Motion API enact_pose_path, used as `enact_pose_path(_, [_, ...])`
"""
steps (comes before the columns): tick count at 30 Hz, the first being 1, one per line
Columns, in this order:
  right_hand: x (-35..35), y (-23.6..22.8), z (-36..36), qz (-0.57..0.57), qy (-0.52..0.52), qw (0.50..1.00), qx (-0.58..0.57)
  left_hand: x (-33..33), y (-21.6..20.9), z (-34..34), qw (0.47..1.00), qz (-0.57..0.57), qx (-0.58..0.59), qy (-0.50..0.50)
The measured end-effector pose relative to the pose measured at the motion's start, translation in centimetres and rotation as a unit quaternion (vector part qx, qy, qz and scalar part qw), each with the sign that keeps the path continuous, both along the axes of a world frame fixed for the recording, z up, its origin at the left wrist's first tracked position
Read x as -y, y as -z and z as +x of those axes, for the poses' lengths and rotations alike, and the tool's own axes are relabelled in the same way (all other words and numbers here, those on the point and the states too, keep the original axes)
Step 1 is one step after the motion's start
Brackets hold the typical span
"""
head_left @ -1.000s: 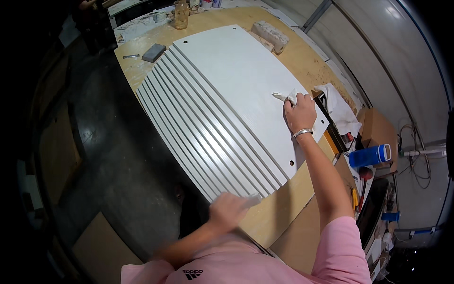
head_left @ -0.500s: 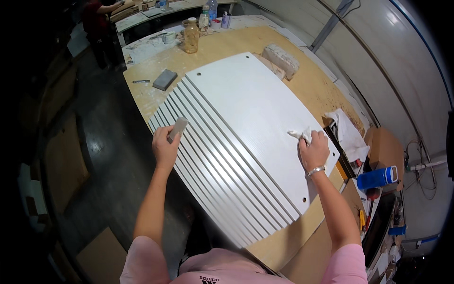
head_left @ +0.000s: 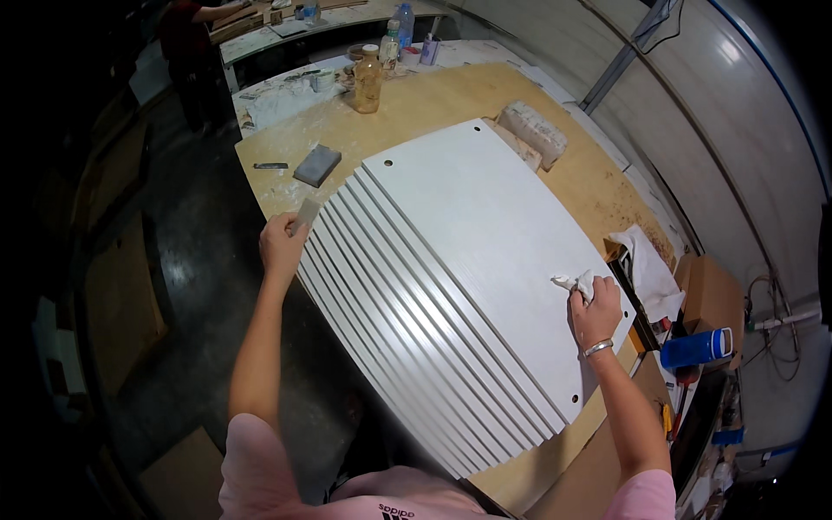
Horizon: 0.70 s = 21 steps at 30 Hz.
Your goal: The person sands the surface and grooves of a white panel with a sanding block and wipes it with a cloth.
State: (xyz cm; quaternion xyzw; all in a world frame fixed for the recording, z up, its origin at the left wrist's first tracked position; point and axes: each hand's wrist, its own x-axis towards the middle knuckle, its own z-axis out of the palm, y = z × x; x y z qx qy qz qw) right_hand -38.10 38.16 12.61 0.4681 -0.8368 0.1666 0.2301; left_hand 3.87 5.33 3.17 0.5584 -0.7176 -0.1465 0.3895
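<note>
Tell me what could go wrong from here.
Stepped white panels reach the edge of the table, so a sideways push might slide some off. The small grey block in the left hand might nick their edges. Any grit under the crumpled white cloth in the right hand could scratch the top panel.

The head camera, the left one of a side-by-side fisheye pair, sat on the person's head and looked steeply down over the pink shirt (head_left: 433, 490) at the lower edge. It faced forward along the table (head_left: 433, 97), whose far end lay near the top. The white panels (head_left: 503, 225) filled the middle at close range, with the left hand (head_left: 282, 247) and right hand (head_left: 596, 312) both within view. The wall (head_left: 737, 147) at right bent in the wide lens, and blackness rounded off the corners.
</note>
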Motion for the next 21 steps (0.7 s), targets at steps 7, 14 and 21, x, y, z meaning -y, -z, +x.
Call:
enact_pose_path(7, [-0.4, 0.6, -0.7, -0.016, -0.011, 1.0, -0.018, -1.1, 0.7, -1.1, 0.995, -0.011, -0.098, -0.013])
enact_pose_path(14, [-0.3, 0.6, -0.8, -0.006, 0.003, 1.0, -0.009, -24.6, 1.7, -5.7, 0.976, -0.093, -0.133, 0.148])
enact_pose_path(21, [0.2, 0.8, -0.9, -0.009, -0.001, 1.0, -0.009, -46.5, -0.4, -8.0, 0.877, 0.006, -0.133, 0.461])
